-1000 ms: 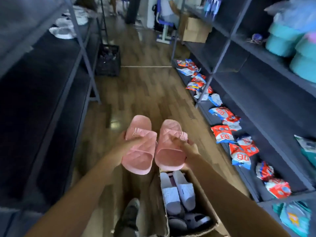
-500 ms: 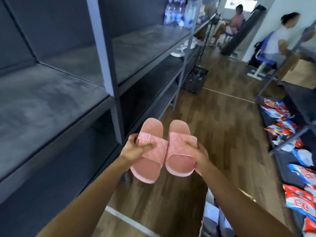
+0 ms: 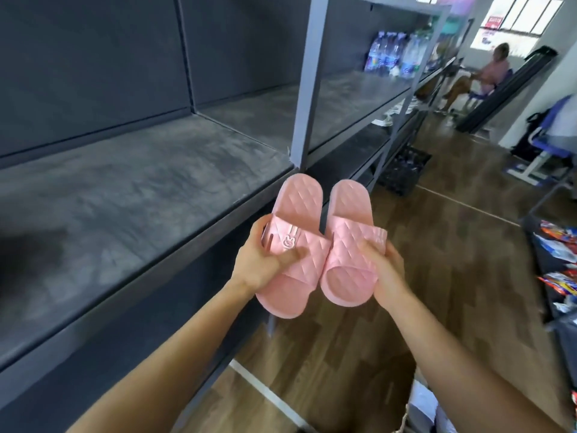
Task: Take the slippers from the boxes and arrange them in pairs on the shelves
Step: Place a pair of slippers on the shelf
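Left hand (image 3: 253, 267) fingers clamp strap of pink left slipper (image 3: 299, 201); right hand (image 3: 385, 270) fingers pinch right slipper (image 3: 349, 214). Pair side by side, in air just off shelf (image 3: 140, 189) front edge. Step: placing. Next: swing over shelf, lower together, flat.

L hand (image 3: 259, 264) grips left pink slipper (image 3: 299, 201) by its strap, thumb on top, R hand (image 3: 384, 267) grips right pink slipper (image 3: 349, 204), the pair side by side & touching, over the floor just beside grey shelf (image 3: 140, 189) front edge, water bottles (image 3: 393, 57) farther along it, poss. a box (image 3: 421, 410) at bottom right, blurred.
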